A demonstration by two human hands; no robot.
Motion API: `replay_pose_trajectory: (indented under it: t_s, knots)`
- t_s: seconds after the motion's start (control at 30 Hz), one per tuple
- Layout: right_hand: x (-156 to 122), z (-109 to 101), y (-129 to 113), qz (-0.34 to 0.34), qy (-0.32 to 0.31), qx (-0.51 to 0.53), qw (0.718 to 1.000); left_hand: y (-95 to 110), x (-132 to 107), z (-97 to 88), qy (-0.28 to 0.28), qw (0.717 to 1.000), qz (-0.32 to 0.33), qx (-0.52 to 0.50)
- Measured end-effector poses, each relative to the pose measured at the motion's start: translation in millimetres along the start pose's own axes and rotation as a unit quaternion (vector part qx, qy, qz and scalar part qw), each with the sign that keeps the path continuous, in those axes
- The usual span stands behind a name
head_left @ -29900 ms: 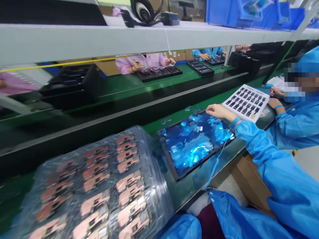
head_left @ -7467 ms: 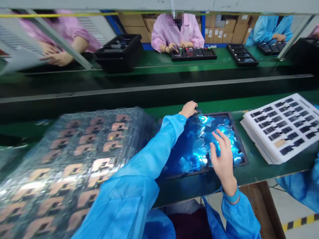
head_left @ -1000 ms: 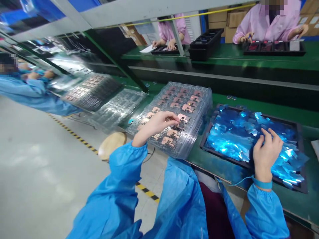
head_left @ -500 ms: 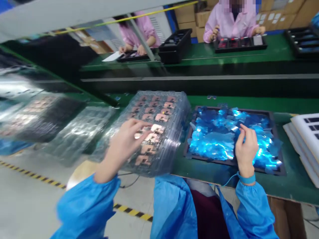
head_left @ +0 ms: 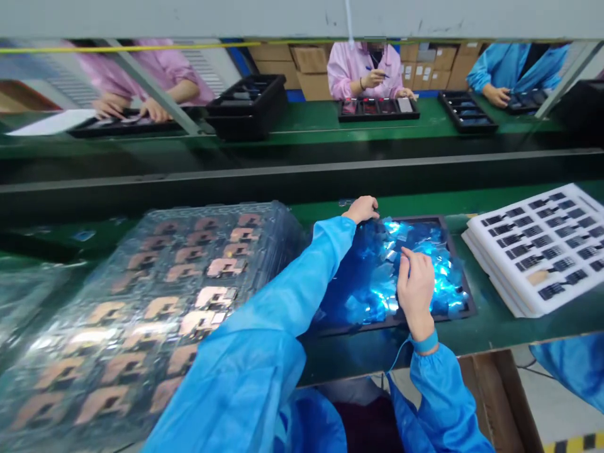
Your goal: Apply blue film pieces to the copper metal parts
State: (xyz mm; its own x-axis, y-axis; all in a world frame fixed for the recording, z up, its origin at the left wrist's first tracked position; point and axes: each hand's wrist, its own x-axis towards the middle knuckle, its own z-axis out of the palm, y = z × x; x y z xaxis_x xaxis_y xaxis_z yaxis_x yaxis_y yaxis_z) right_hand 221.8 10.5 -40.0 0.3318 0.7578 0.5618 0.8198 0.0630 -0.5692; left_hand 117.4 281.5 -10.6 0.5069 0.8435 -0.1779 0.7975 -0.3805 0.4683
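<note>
Blue foil scraps (head_left: 448, 277) heaped in a black tray (head_left: 465, 296), right hand (head_left: 415, 292) among them with fingers loosely open, left hand (head_left: 361, 209) curled at the far rim, grip unclear, shrink-wrapped copper boards (head_left: 189, 302) just left.

Clear tray stack (head_left: 155, 314) cut off at left edge, partly behind blue sleeve (head_left: 264, 314); left hand's (head_left: 361, 209) fingertips hidden.

From my screen, the glossy, crinkled blue film scraps (head_left: 446, 270) sit in a matt black plastic tray (head_left: 465, 283). Shiny clear plastic wrap (head_left: 155, 251) covers copper-coloured metal pieces (head_left: 221, 267). The white block (head_left: 495, 242) looks like matt foam, the bench (head_left: 509, 333) smooth green, and the sleeve (head_left: 264, 333) thin, slightly sheeny blue cloth.
</note>
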Motion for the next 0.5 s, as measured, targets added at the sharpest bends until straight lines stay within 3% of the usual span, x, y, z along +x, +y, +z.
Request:
replay_pose_trajectory:
  t_s: [0.13, 0.3, 0.4, 0.5]
  knots:
    - [2.0, -8.4, -1.7, -0.014, -0.004, 0.017, 1.0, -8.9, 13.3, 15.9, -0.011, 0.997, -0.058, -0.043]
    - [3.5, -9.5, -0.3, -0.015, 0.005, 0.034, 0.999, -9.6, 7.4, 1.8, 0.041, 0.987, -0.104, -0.119]
    - [5.8, -8.4, -0.9, -0.018, 0.018, 0.059, 0.998, -2.3, -11.2, -18.1, 0.127, 0.968, -0.103, -0.19]
    - [12.5, -10.4, -7.5, 0.002, 0.038, 0.12, 0.992, 7.9, -53.2, -29.9, 0.192, 0.939, -0.081, -0.275]
